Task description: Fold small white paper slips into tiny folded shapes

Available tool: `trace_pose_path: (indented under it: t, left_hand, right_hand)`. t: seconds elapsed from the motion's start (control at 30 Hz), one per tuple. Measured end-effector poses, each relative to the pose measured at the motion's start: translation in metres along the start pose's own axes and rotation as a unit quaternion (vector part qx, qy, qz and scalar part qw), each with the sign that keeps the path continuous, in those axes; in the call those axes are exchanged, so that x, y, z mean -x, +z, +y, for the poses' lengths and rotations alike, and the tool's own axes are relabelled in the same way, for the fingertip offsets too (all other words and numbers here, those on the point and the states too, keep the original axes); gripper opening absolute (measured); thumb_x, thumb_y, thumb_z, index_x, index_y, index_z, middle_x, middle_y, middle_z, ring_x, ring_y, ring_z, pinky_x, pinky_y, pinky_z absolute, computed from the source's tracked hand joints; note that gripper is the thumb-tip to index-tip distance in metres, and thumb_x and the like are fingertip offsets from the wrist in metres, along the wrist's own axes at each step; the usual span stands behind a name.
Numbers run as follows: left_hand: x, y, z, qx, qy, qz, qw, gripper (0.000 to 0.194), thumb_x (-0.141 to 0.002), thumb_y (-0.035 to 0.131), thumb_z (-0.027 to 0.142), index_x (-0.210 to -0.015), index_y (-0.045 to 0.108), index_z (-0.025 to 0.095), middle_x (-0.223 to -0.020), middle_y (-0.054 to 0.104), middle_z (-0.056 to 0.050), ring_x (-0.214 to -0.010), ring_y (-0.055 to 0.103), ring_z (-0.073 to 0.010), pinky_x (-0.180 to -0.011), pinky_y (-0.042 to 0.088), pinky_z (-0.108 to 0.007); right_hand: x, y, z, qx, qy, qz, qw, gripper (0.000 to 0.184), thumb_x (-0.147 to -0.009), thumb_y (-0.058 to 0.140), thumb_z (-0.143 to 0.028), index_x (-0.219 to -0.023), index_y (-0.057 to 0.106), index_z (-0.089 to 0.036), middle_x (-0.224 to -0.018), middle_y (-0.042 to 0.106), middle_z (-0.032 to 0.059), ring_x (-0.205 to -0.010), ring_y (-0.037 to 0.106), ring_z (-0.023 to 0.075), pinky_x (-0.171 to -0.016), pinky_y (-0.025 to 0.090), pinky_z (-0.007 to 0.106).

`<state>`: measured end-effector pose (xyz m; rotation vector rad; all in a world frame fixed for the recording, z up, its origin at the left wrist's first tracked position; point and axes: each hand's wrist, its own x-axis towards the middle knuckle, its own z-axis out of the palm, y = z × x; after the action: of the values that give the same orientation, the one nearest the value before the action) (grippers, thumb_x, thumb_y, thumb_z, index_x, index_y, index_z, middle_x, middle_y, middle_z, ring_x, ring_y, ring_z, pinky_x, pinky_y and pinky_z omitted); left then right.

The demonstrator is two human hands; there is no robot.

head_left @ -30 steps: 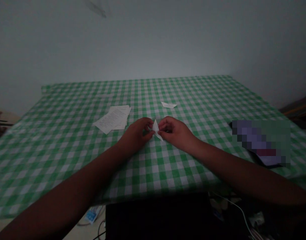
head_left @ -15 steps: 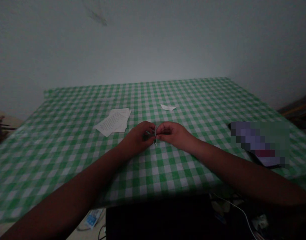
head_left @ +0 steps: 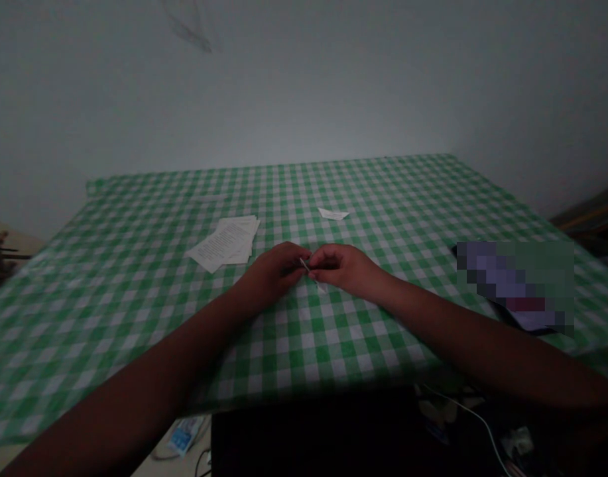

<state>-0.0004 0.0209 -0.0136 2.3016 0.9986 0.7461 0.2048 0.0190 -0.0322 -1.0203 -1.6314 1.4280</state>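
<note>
Checkered tablecloth [head_left: 294,344], plain wall [head_left: 304,86], dim room

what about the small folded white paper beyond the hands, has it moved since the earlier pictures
No, the small folded white paper lies in the same place on the green-and-white checked cloth; only the camera's view has shifted slightly.

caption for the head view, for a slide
Left hand and right hand pinch a small folded paper above a green-and-white checked tablecloth, printed sheets lying beyond.
</note>
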Motion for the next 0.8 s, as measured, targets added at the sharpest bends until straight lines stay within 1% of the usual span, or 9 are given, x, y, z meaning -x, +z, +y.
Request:
trace_pose_path:
  t: [0.13, 0.23, 0.3, 0.37, 0.53, 0.67, 0.8]
  left_hand:
    - [0.0002, 0.004, -0.0022, 0.027, -0.056, 0.044, 0.997, 0.017, -0.085, 0.063, 0.021, -0.102, 0.061, 0.021, -0.099, 0.065, -0.003, -0.09, 0.065, -0.0168, -0.081, 0.056, -0.035]
    - [0.0004, 0.0052, -0.002, 0.033, -0.083, 0.041, 0.995, 0.012, -0.084, 0.064, 0.024, -0.095, 0.061, 0.021, -0.091, 0.066, -0.001, -0.084, 0.066, -0.0169, -0.077, 0.056, -0.035]
    - [0.0007, 0.0049, -0.001, 0.024, -0.087, 0.031, 0.995, 0.008, -0.085, 0.064, 0.025, -0.092, 0.061, 0.021, -0.086, 0.066, 0.0, -0.079, 0.066, -0.0163, -0.074, 0.056, -0.034]
    - [0.0014, 0.0041, 0.0007, 0.022, -0.072, 0.022, 0.997, 0.007, -0.086, 0.062, 0.026, -0.092, 0.061, 0.021, -0.086, 0.066, 0.0, -0.078, 0.065, -0.0157, -0.073, 0.055, -0.033]
    - [0.0039, 0.0018, 0.0058, 0.028, -0.012, 0.006, 1.0, 0.013, -0.085, 0.062, 0.023, -0.097, 0.058, 0.021, -0.095, 0.062, -0.002, -0.085, 0.063, -0.0154, -0.079, 0.055, -0.034]
    - [0.0045, 0.0024, 0.0058, 0.021, 0.0, -0.004, 1.0, 0.02, -0.082, 0.067, 0.025, -0.099, 0.056, 0.022, -0.098, 0.06, -0.002, -0.086, 0.061, -0.0156, -0.079, 0.054, -0.034]
    - [0.003, 0.0055, 0.0025, -0.005, 0.008, 0.012, 1.0, 0.026, -0.079, 0.073, 0.028, -0.097, 0.055, 0.021, -0.097, 0.059, -0.001, -0.087, 0.059, -0.0162, -0.08, 0.051, -0.034]
  right_hand:
    - [-0.0002, -0.002, 0.0004, 0.003, 0.001, -0.015, 1.0, 0.015, -0.074, 0.075, -0.026, -0.085, 0.066, -0.021, -0.084, 0.07, -0.0004, -0.081, 0.067, 0.0145, -0.078, 0.055, 0.033]
    - [-0.0003, -0.0029, -0.0001, -0.004, 0.004, -0.023, 1.0, 0.015, -0.074, 0.076, -0.024, -0.085, 0.066, -0.021, -0.082, 0.069, -0.0015, -0.08, 0.066, 0.0139, -0.078, 0.054, 0.032]
    - [-0.0004, -0.0032, -0.0002, -0.014, 0.009, -0.026, 1.0, 0.015, -0.073, 0.075, -0.022, -0.085, 0.066, -0.021, -0.082, 0.069, -0.0023, -0.08, 0.066, 0.0136, -0.079, 0.054, 0.032]
    - [-0.0006, -0.0034, 0.0, -0.02, 0.008, -0.026, 0.999, 0.015, -0.073, 0.076, -0.022, -0.085, 0.066, -0.021, -0.082, 0.069, -0.0023, -0.08, 0.066, 0.0136, -0.08, 0.054, 0.033]
    - [-0.0009, -0.0045, -0.0004, -0.013, 0.001, -0.021, 1.0, 0.016, -0.074, 0.076, -0.023, -0.086, 0.067, -0.02, -0.084, 0.07, -0.001, -0.082, 0.067, 0.0145, -0.081, 0.054, 0.034]
    - [-0.0014, -0.0044, -0.0012, -0.031, 0.002, -0.026, 0.999, 0.014, -0.074, 0.075, -0.02, -0.084, 0.066, -0.021, -0.084, 0.07, -0.0014, -0.082, 0.067, 0.0142, -0.081, 0.054, 0.033]
    - [-0.0017, -0.0038, -0.0006, -0.034, 0.008, -0.026, 0.999, 0.015, -0.072, 0.076, -0.022, -0.083, 0.065, -0.021, -0.083, 0.07, -0.0015, -0.08, 0.067, 0.0142, -0.077, 0.054, 0.032]
